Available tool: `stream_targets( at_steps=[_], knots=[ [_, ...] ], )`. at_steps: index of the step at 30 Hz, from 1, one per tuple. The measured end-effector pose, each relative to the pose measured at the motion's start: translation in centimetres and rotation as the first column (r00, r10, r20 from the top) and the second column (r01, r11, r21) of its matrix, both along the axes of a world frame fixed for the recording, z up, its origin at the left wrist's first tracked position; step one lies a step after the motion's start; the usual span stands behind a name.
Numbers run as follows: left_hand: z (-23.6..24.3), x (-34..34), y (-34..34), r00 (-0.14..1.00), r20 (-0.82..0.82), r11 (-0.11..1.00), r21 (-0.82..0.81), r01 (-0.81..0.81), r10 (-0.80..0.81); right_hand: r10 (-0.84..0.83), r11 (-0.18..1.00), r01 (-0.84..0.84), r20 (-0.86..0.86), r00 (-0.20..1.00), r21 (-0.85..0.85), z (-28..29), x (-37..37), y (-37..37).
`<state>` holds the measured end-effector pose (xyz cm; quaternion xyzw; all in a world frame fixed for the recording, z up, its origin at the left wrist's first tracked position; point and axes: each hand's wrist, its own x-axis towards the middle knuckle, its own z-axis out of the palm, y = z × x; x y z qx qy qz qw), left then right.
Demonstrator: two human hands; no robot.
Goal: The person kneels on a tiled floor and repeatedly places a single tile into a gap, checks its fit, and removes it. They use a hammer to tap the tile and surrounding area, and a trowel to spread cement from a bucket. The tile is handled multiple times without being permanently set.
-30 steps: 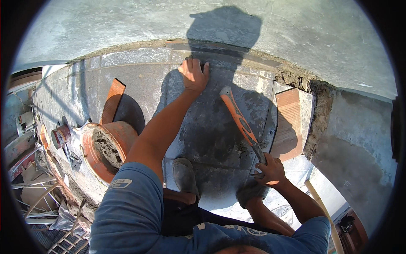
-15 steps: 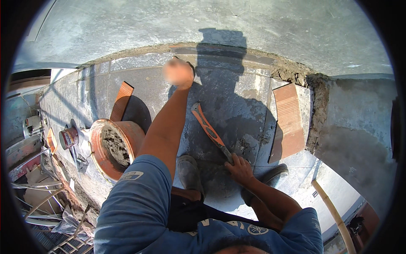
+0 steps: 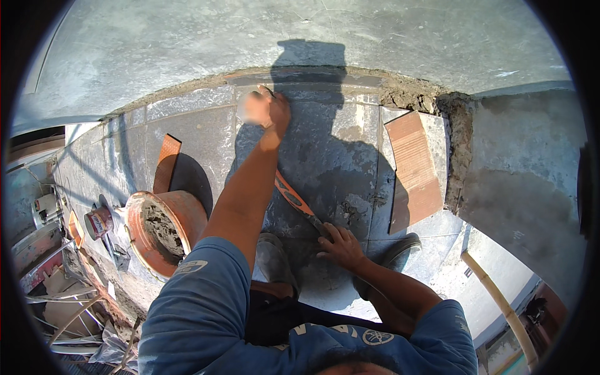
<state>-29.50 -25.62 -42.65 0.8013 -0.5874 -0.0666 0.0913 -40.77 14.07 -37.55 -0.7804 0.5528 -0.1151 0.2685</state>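
Note:
My left hand (image 3: 270,112) reaches out to the narrow tile strip (image 3: 300,79) at the foot of the wall. Its fingers are curled together around something dark and small that I cannot make out, and part of the hand is blurred. My right hand (image 3: 344,246), close by my feet, grips the near end of a tool (image 3: 292,195) with an orange and grey handle, which looks like a hammer. The tool's head is hidden at the fingers. My left forearm covers the far tip of the handle.
On the left stand an orange bucket (image 3: 192,215) of grey mortar, a small can (image 3: 99,222) and a leaning orange-brown tile (image 3: 166,164). Ribbed brown tiles (image 3: 415,169) lie on the right by a rough mortar joint (image 3: 460,150). A bamboo pole (image 3: 500,303) slants at lower right.
The view has turned slightly. My left hand has shifted a little to the right along the strip. My right hand's fingers look more spread on the tool, and my forearm now overlaps its handle.

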Motion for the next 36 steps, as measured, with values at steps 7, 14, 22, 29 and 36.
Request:
stream_targets(
  at_steps=[7,14,22,29,36],
  knots=[
    [0.6,-11.8,4.8,0.965,-0.119,0.972,-0.007,0.236,-0.235,-0.122,0.988,0.119,-0.018,0.992,-0.099,1.6,-4.1,-0.6],
    [6.6,-25.0,8.7,0.561,-0.540,0.594,0.133,0.793,-0.628,-0.411,0.910,0.400,-0.113,0.904,-0.112,1.9,-13.0,-1.1],
    [3.1,-23.5,8.9,0.784,-0.309,0.842,-0.163,0.514,-0.538,-0.779,0.551,0.829,-0.413,0.472,-0.091,3.5,-19.8,-5.1],
    [2.3,-15.2,9.1,0.601,-0.122,0.611,-0.240,0.754,-0.790,-0.606,0.462,0.863,-0.638,0.476,0.204,3.7,-17.8,-9.2],
    [4.8,-7.1,4.8,0.335,-0.045,0.337,-0.038,0.941,-0.941,-0.598,0.454,0.856,-0.628,0.498,0.246,1.3,-17.4,-9.3]
  ],
)
